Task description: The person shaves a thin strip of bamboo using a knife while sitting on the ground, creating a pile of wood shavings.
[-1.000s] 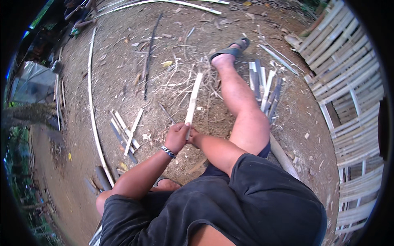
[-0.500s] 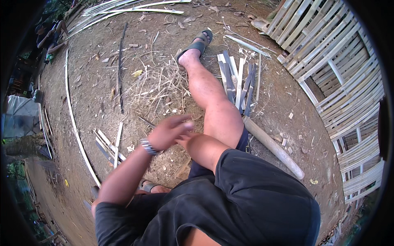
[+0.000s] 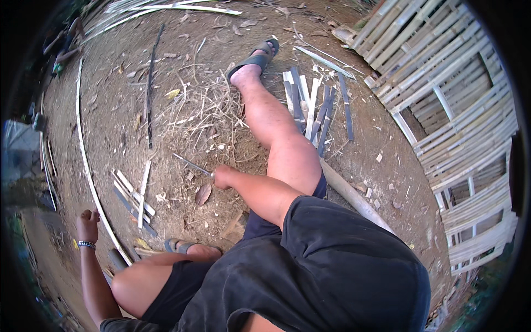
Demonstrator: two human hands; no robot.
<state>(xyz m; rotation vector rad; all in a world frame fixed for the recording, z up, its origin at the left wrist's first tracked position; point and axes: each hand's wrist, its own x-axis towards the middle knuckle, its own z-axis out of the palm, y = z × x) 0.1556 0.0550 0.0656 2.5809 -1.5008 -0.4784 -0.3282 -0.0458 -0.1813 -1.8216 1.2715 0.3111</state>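
My right hand [image 3: 223, 176] is closed round the handle end of a knife [image 3: 193, 165], whose narrow metal blade points away to the far left, just above the ground. The fist hides most of the handle. Out at the far left, my left hand [image 3: 87, 227] is raised with its fingers curled in, and nothing shows sticking out of it. A banded bracelet or watch [image 3: 87, 244] circles that wrist. Between the two hands lie several short bamboo strips [image 3: 133, 193], some pale and some dark. Beyond my stretched leg, a bundle of split bamboo strips [image 3: 310, 108] rests on the soil.
A thick wooden stick [image 3: 354, 193] lies beside my thigh. Curly shavings [image 3: 207, 110] are heaped near my sandalled foot [image 3: 260, 58]. A woven bamboo panel [image 3: 437, 99] stands at the right. One long pale strip [image 3: 86, 149] runs along the left. Another person [image 3: 66, 47] sits far left.
My left hand has swung from beside my right hand out to the far left. The knife blade shows more fully now. A dark strip now shows right of the bundle.
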